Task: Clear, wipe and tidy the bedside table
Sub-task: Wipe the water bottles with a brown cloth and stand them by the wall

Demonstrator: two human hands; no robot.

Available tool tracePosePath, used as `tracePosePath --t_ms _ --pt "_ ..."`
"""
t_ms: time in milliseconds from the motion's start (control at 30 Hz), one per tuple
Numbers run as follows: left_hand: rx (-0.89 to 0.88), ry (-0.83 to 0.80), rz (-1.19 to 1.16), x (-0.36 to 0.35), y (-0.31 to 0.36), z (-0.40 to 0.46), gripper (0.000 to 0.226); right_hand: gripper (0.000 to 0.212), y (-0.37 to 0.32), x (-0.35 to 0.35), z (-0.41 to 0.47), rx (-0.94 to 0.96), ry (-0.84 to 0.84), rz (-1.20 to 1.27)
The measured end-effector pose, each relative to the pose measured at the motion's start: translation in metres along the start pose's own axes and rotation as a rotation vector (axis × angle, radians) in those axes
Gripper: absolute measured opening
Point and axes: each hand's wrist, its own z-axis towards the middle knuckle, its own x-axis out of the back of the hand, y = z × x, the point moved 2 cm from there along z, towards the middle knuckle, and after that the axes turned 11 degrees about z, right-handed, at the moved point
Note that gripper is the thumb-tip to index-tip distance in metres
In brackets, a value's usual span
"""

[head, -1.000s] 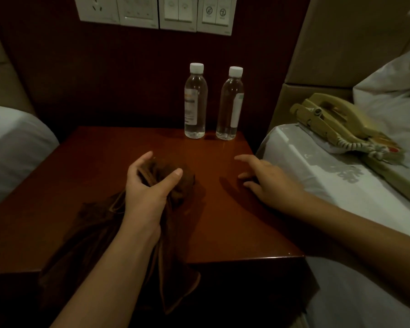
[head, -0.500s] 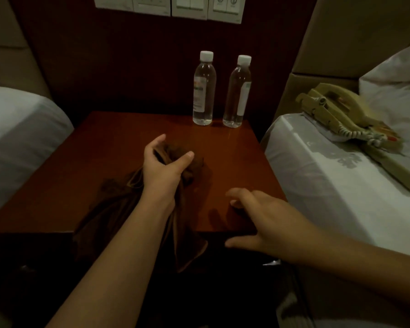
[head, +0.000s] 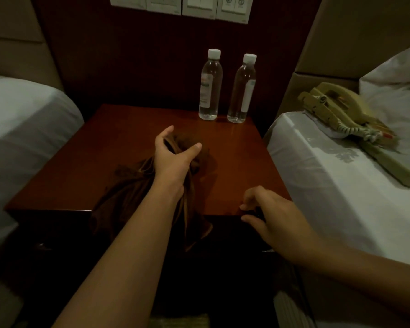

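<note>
Head view
Table (head: 104, 147): red-brown wooden top, centre of frame, between two white beds.
Cloth (head: 133, 183): dark brown, bunched mid-table, trailing over the 6 o'clock edge.
Left hand (head: 173, 157): closed around the cloth's bunched top.
Right hand (head: 272, 216): at the table's 5 o'clock corner, fingers loosely curled, holding nothing.
Bottles (head: 210, 86): two, clear, white-capped, upright side by side at 1 o'clock.
Telephone (head: 339, 110): beige, on the bed at 3 o'clock.
</note>
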Motion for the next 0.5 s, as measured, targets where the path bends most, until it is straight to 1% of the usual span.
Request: tracePosePath --t_ms 33,133,167,267,400,500 --pt "0.002 -0.002 -0.005 -0.0001 -0.0001 0.0004 0.069 0.044 0.0002 -0.0007 0.0002 0.015 0.010 -0.011" --pt "0.005 0.003 -0.002 0.0002 -0.0013 0.0020 0.068 0.032 -0.0027 -0.0028 -0.0006 0.088 0.020 -0.075" --pt "0.004 0.005 0.001 0.0003 -0.0013 0.0024 0.067 0.033 -0.0045 -0.0029 -0.0011 0.119 0.024 -0.095" --pt "0.002 -0.002 0.003 -0.0005 -0.0011 0.0028 0.066 0.045 -0.0057 -0.0030 -0.0019 0.162 0.034 -0.102" --pt "-0.014 0.014 0.039 -0.0007 -0.0025 0.0034 0.064 0.070 -0.0056 -0.0063 0.0012 0.180 0.028 -0.139" --pt "-0.046 0.026 0.071 -0.0012 -0.0014 0.0023 0.063 0.076 -0.0095 -0.0060 0.0031 0.184 -0.025 -0.185"
